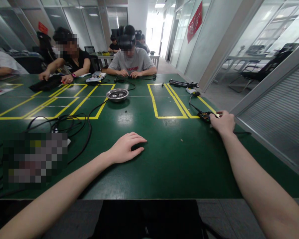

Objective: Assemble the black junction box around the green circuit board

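Observation:
My left hand (126,148) rests on the green table, its thumb and fingers apart and nothing between them. Out at the right, my right hand (224,122) has its fingers closed over the near end of a small black device (203,116) with orange-red spots and a cable. The device lies at the corner of a yellow tape outline; its exact kind is too small to tell, and my fingers hide part of it. A black cable (193,107) runs from it to a small dark round piece (195,94) farther back.
A metal bowl (117,95) holding small metal parts stands mid-table. Coiled black cables (72,121) lie at left beside a blurred-out item (37,157). A folded black stand or tripod (183,83) lies at the far right. Across the table sit a person in grey (133,61) and others.

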A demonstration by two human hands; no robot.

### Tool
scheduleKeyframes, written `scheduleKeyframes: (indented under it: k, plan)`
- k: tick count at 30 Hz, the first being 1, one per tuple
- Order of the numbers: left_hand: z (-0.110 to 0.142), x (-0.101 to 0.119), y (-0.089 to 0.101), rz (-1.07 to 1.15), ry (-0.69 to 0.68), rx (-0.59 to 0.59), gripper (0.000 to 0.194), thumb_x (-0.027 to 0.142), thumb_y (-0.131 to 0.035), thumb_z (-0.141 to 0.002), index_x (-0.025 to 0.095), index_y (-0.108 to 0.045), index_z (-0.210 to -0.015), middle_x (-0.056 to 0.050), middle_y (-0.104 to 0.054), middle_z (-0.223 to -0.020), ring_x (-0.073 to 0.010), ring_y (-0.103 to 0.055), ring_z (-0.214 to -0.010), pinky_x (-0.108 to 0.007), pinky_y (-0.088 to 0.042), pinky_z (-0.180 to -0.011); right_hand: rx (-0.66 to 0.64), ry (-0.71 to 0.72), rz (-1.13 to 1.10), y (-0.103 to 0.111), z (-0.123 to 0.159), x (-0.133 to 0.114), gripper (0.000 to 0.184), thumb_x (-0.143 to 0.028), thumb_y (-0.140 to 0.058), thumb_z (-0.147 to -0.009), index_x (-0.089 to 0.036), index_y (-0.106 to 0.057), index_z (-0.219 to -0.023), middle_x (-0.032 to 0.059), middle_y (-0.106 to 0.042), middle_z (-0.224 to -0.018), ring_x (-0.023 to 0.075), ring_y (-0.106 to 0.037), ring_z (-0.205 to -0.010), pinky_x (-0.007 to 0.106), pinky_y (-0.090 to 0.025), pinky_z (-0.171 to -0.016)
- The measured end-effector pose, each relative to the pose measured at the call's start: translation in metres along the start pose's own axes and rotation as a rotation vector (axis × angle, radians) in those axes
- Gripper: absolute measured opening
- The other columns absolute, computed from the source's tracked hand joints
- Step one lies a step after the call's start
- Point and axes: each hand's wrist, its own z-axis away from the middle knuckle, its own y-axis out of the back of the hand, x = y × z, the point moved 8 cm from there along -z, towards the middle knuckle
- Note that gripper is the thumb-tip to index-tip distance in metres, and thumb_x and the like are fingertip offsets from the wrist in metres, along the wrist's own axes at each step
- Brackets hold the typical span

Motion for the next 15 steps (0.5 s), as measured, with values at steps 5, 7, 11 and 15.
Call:
scheduleKeyframes:
  k: [5, 7, 11, 15]
  plan:
    - [0.001, 0.002, 0.001, 0.003, -0.014, -0.003, 0.025, 0.029, -0.061, -0.100, 0.021, -0.071, -0.122, -0.009, -0.076, -0.121, -0.0245, -0.068, -0.113, -0.043, -0.055, -0.100, -0.025, 0.070, -0.054, -0.002, -0.001, -0.009, 0.027, -0.046, -0.074, -0.080, -0.020, -0.076, -0.088, 0.0127, -0.069, -0.088, 0.0338, -0.066, -0.091, 0.045, -0.053, -0.084]
    - [0.001, 0.002, 0.001, 0.001, -0.020, -0.003, 0.024, 0.028, -0.061, -0.100, 0.021, -0.071, -0.121, -0.009, -0.076, -0.121, -0.0243, -0.068, -0.113, -0.043, -0.055, -0.100, -0.050, 0.088, -0.071, -0.004, -0.003, -0.010, 0.024, -0.043, -0.077, -0.076, -0.021, -0.076, -0.085, 0.0116, -0.070, -0.083, 0.0360, -0.067, -0.090, 0.048, -0.054, -0.084]
    - [0.000, 0.002, 0.001, -0.003, -0.027, -0.007, 0.023, 0.028, -0.062, -0.100, 0.021, -0.071, -0.120, -0.009, -0.076, -0.121, -0.0245, -0.069, -0.113, -0.044, -0.055, -0.100, -0.072, 0.098, -0.075, -0.005, -0.007, -0.006, 0.034, -0.041, -0.077, -0.076, -0.016, -0.077, -0.099, 0.0150, -0.072, -0.092, 0.0362, -0.068, -0.094, 0.046, -0.053, -0.083]
    - [0.000, 0.003, 0.001, -0.005, -0.029, -0.013, 0.023, 0.028, -0.061, -0.100, 0.021, -0.072, -0.119, -0.009, -0.076, -0.120, -0.0241, -0.069, -0.112, -0.043, -0.056, -0.099, -0.031, 0.220, -0.100, -0.007, -0.012, -0.002, 0.048, -0.045, -0.064, -0.089, -0.007, -0.070, -0.118, 0.0253, -0.066, -0.111, 0.0364, -0.063, -0.104, 0.047, -0.049, -0.087]
